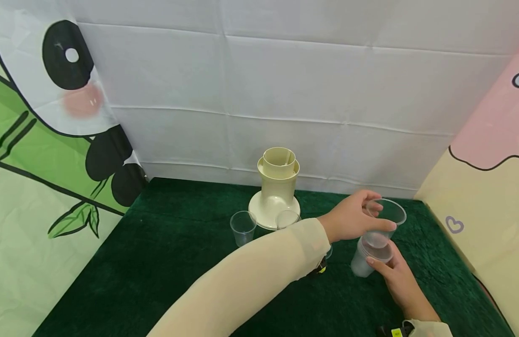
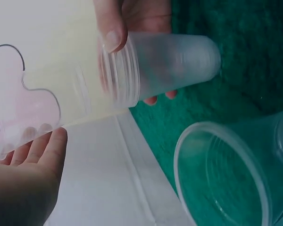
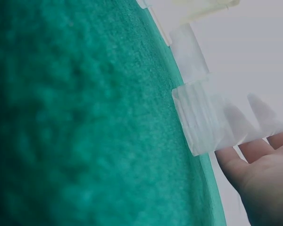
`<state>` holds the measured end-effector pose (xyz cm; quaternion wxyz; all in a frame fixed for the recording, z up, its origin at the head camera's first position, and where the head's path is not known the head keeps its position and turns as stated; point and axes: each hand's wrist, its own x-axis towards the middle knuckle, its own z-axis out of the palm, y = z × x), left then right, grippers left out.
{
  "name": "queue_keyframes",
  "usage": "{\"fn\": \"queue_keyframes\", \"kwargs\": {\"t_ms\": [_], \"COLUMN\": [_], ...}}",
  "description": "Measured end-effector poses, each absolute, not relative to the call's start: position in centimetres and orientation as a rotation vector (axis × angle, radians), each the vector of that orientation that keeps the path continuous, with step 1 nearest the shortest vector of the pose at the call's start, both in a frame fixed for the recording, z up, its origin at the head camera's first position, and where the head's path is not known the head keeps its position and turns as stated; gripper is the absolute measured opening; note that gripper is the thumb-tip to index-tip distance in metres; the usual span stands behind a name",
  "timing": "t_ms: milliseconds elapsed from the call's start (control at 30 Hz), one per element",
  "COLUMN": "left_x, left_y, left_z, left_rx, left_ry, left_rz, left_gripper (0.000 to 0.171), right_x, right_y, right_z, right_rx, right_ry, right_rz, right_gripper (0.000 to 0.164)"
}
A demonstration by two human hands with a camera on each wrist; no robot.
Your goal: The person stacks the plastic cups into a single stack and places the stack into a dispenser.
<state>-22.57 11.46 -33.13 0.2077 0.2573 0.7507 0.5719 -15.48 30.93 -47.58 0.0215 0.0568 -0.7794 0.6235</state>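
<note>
My left hand (image 1: 355, 216) reaches across to the right and grips a clear plastic cup (image 1: 391, 214) by its side, mouth up. Just below it, my right hand (image 1: 399, 276) holds a stack of nested clear cups (image 1: 366, 260), thumb near the rims. The single cup's lower end overlaps the top of the stack in the head view. In the left wrist view the stack (image 2: 174, 63) shows several rims close together, with a gap between it and the held cup (image 2: 68, 96). Fingers of the right hand (image 3: 269, 176) lie along the stack's side (image 3: 226, 117) in the right wrist view.
A cream-coloured stand (image 1: 279, 187) with nested cylinders on a round base is at the back middle. Clear cups stand before it, one at left (image 1: 244, 229), another (image 1: 288, 218) partly behind my left sleeve. Dark green cloth (image 1: 166, 248) covers the table, which meets a white backdrop (image 1: 284, 84).
</note>
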Motion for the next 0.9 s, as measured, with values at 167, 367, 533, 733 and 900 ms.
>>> {"fn": "queue_keyframes", "kwargs": {"t_ms": [167,367,533,733,900], "left_x": [-22.2,-21.9,-21.6,-21.1,-20.8], "left_y": [11.7,11.9,11.9,12.3,12.7], "left_z": [-33.6,-34.6,-35.4,-35.7,-36.0], "left_rx": [0.720,0.710,0.732,0.722,0.710], "left_ry": [2.124,2.163,2.218,2.383,2.479], "left_rz": [1.535,1.484,1.393,1.195,1.019], "left_gripper": [0.064,0.064,0.064,0.069,0.072], "right_x": [-15.7,-15.8,-15.7,-15.7,-15.7], "right_y": [30.9,30.8,30.9,31.1,31.1], "right_z": [-47.4,-47.3,-47.5,-47.6,-47.6], "right_rx": [0.127,0.076,0.119,0.224,0.259], "right_ry": [-2.454,-2.487,-2.474,-2.445,-2.431], "right_rz": [1.920,1.929,1.915,1.891,1.902], "right_gripper": [0.065,0.068,0.060,0.056,0.057]}}
